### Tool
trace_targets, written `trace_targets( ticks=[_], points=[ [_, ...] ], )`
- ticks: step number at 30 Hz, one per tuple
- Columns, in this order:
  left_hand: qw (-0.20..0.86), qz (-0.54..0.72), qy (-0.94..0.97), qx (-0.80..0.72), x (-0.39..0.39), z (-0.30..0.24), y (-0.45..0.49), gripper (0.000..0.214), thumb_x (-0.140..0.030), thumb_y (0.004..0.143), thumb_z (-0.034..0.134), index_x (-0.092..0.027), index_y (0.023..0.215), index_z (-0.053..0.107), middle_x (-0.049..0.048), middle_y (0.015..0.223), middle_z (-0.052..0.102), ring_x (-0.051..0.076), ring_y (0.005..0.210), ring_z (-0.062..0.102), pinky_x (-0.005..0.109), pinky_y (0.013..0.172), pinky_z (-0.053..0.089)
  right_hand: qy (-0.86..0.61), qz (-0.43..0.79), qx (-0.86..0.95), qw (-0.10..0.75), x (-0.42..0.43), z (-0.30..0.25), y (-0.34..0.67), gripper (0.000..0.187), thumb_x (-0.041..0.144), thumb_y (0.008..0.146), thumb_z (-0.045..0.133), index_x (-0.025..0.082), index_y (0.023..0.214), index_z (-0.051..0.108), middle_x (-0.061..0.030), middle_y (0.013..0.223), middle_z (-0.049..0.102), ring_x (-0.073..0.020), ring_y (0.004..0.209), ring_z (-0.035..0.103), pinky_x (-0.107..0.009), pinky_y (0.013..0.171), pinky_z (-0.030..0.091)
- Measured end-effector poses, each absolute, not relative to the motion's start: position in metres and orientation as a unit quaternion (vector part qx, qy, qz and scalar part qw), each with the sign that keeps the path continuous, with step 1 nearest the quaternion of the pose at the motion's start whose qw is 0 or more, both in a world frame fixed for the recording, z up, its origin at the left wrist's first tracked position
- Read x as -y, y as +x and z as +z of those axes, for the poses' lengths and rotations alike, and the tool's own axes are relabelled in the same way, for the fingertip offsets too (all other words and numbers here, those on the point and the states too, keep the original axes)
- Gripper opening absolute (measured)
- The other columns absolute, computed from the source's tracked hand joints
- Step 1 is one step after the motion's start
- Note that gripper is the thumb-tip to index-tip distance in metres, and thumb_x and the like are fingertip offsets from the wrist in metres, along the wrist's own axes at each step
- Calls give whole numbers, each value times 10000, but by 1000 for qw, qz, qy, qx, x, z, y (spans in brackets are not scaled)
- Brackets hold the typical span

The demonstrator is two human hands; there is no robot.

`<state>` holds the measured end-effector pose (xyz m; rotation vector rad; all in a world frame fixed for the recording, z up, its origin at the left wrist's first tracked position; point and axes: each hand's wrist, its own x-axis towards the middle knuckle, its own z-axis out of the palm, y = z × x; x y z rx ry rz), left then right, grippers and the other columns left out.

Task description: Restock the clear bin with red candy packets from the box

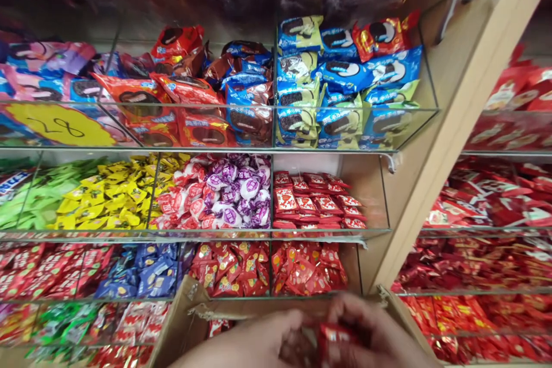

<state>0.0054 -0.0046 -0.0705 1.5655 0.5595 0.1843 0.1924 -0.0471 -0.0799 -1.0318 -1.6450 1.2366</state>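
Both hands are at the bottom edge, above an open cardboard box (179,328). My left hand (254,342) and my right hand (379,333) are closed together around red snack packets (334,338); motion smears the fingers. Straight ahead stand tiered clear bins of wrapped sweets. The nearest bin above my hands holds red and orange packets (308,270).
The top row has cookie packs in blue (345,86) and red (172,98). In the middle row lie yellow (112,195), purple-and-red (224,190) and small red packets (314,201). A yellow price tag (60,125) reads 28. A wooden post (457,115) separates more red-packet bins (487,195) at right.
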Motion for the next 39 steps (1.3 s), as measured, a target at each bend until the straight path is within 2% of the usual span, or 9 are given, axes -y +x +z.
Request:
trace_targets(
  ticks=[2,6,11,19,23,25,29,35,39],
  points=[
    [703,155,653,-237,6,-71,9,368,-233,713,601,-204,1066,501,35,957,599,162,850,578,217,653,412,-404,514,597,465,41,-74,186,173,326,731,584,188,734,479,35,641,511,-90,581,455,-206,531,365],
    [680,222,618,-328,2,-75,13,198,-301,739,561,-136,848,549,-22,672,567,108,570,590,173,478,361,-404,525,516,543,26,-76,179,229,360,749,565,169,673,464,54,574,453,-69,521,382,-197,504,324],
    [652,249,618,-361,-6,-72,13,274,-404,730,534,-135,716,484,-34,566,531,107,480,572,169,423,349,-420,548,458,560,20,-88,180,273,388,733,578,158,637,466,45,536,485,-69,488,375,-201,487,307],
    [627,291,601,-402,-3,-69,16,320,-481,715,494,-169,724,423,-73,509,460,67,355,424,190,372,341,-394,565,396,608,19,-95,173,231,373,737,582,173,674,484,40,551,527,-74,489,428,-205,493,342],
    [555,347,645,-395,-3,-64,13,278,-391,705,566,-146,807,483,-44,615,471,75,530,429,196,503,330,-395,552,425,599,17,-94,170,210,360,738,582,182,675,489,46,553,506,-74,489,413,-203,494,342],
    [573,343,646,-369,-4,-65,13,318,-351,690,602,-132,898,504,-41,629,470,76,562,403,202,539,311,-399,522,469,591,18,-95,167,191,342,734,589,178,672,512,38,582,498,-82,529,417,-201,512,346],
    [608,315,639,-350,-6,-75,15,307,-318,684,614,-116,903,544,-59,567,420,68,521,345,206,513,265,-385,473,554,567,19,-98,163,186,323,741,574,167,645,541,16,640,490,-107,614,432,-215,574,364],
    [600,329,640,-349,-8,-79,17,437,-333,637,652,-129,1004,529,-94,497,361,53,455,294,201,471,233,-383,513,530,557,20,-98,163,235,367,727,575,168,604,543,21,587,489,-105,566,427,-218,552,366],
    [604,375,612,-347,-11,-87,14,461,-370,651,649,-150,1021,483,-89,523,387,46,462,309,189,468,228,-388,513,511,571,19,-95,163,188,367,678,630,185,709,595,17,614,532,-100,559,448,-205,520,359]
  ],
)
